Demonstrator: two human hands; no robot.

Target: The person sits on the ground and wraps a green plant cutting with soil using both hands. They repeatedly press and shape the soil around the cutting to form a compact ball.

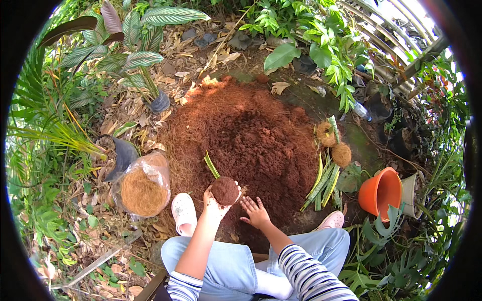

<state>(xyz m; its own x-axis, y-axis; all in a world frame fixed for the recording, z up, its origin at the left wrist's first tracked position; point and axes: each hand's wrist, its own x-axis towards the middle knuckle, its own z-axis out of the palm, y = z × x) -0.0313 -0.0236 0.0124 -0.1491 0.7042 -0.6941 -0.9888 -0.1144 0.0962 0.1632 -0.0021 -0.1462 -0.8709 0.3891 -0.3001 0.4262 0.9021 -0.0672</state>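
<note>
My left hand is cupped under a round ball of brown coco peat, its fingers curled up at the ball's right side. A yellow-edged snake plant leaf sticks up from behind the ball. Beside it on the right, my right hand is spread with soil-stained fingertips, holding nothing, over the near edge of the heap of brown coco peat. Cut snake plant leaves lie at the heap's right side, below two fibre-wrapped balls, one with a leaf in it.
A clear plastic bag of coconut fibre stands at the left, near a black pot. An orange bucket lies tipped at the right against a pale pot. A potted striped-leaf plant stands at the upper left.
</note>
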